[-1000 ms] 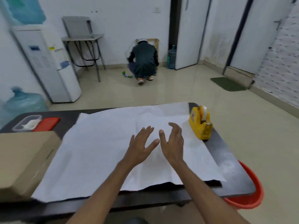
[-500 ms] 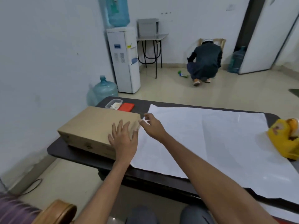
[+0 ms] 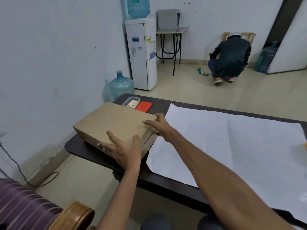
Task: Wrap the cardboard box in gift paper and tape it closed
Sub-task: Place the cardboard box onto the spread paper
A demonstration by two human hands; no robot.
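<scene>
White walls (image 3: 58,55), scuffed. Pale tiled floor (image 3: 191,90), glossy. White water dispenser (image 3: 141,55) against left wall, blue bottle (image 3: 138,6) on top; spare water bottle (image 3: 122,85) on floor just beside it. Metal folding table (image 3: 171,30) at far wall. Crouching person (image 3: 230,55) near door (image 3: 290,47). Striped armchair (image 3: 25,205) lower left, wooden arm (image 3: 74,216).

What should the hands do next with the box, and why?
Probably lift the cardboard box onto the white paper. The left hand rests on its near corner, the right hand holds its far corner, and the paper lies spread beside it.

The dark table (image 3: 99,156) bears a cardboard box (image 3: 116,123), white paper (image 3: 224,146), clear tub (image 3: 131,102), red lid (image 3: 143,106).
</scene>
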